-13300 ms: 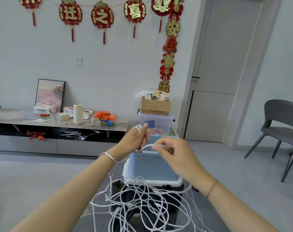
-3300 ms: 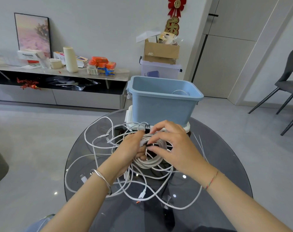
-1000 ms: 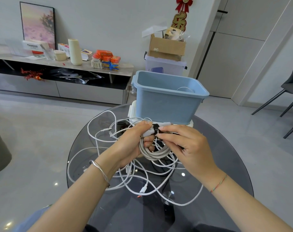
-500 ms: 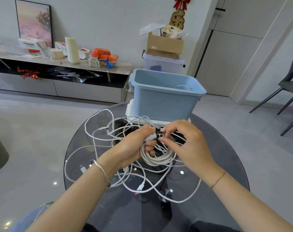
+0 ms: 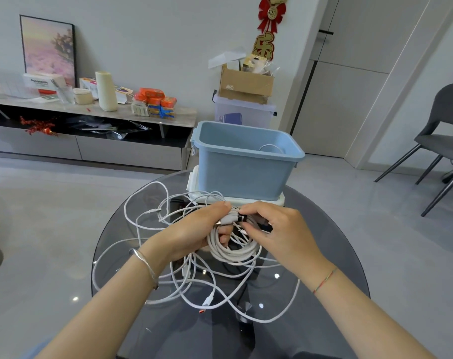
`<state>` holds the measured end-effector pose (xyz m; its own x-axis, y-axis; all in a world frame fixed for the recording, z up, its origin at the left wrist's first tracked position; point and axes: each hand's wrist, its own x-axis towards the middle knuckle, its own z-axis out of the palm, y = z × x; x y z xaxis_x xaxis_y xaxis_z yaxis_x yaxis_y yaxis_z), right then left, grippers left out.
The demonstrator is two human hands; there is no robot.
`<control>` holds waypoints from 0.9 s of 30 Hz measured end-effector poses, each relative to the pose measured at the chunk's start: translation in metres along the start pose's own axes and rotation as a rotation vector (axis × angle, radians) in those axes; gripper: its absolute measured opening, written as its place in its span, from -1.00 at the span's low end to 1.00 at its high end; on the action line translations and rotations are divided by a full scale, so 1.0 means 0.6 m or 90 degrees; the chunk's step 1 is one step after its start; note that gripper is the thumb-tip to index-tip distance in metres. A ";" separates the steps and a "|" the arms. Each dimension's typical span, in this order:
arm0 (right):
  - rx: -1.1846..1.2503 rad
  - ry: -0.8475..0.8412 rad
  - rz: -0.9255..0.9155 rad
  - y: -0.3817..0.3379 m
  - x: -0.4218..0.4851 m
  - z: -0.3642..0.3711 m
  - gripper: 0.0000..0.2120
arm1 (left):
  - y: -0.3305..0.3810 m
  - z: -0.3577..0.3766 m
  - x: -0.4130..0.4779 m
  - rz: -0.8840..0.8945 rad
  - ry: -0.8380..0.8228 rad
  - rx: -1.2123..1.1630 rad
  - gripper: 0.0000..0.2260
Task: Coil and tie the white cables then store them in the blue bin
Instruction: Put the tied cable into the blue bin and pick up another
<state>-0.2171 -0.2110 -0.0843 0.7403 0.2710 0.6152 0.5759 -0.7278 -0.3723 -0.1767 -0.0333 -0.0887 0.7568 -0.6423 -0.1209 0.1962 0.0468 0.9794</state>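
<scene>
My left hand [image 5: 194, 233] grips the top of a coiled white cable [image 5: 233, 251] above the round glass table [image 5: 331, 257]. My right hand [image 5: 277, 229] pinches a black strap [image 5: 242, 218] that wraps the coil's top. Several loose white cables [image 5: 153, 257] sprawl tangled on the glass under and left of my hands. The blue bin [image 5: 243, 161] stands just behind, on a white lid [image 5: 279, 202]. One coiled white cable [image 5: 270, 149] lies inside it.
A low sideboard [image 5: 90, 110] with boxes and a cream roll runs along the far wall. A cardboard box [image 5: 246, 81] on a clear plastic crate [image 5: 243, 112] stands behind the bin. A grey chair [image 5: 443, 141] stands at the right. A loose connector end [image 5: 208, 299] lies near the table's front.
The coil has formed in my left hand since the early frames. Over the last second my right fingers have kept working the black strap around its top; the hands have hardly shifted.
</scene>
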 end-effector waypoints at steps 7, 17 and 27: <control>0.006 0.032 0.059 0.007 0.071 -0.018 -0.87 | 0.066 -0.025 0.021 0.182 0.168 0.406 -0.59; -0.013 0.050 0.130 0.074 0.293 -0.047 -0.87 | 0.200 -0.116 0.159 0.260 0.353 0.379 -0.65; -0.023 -0.068 0.450 0.241 0.410 0.089 -0.74 | 0.145 -0.226 0.247 0.091 0.384 0.258 -0.59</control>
<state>0.0669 -0.2160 -0.0243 0.9630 -0.2142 0.1638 -0.0643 -0.7723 -0.6319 0.0369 -0.0204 -0.0434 0.9918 -0.1137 0.0582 -0.0864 -0.2621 0.9612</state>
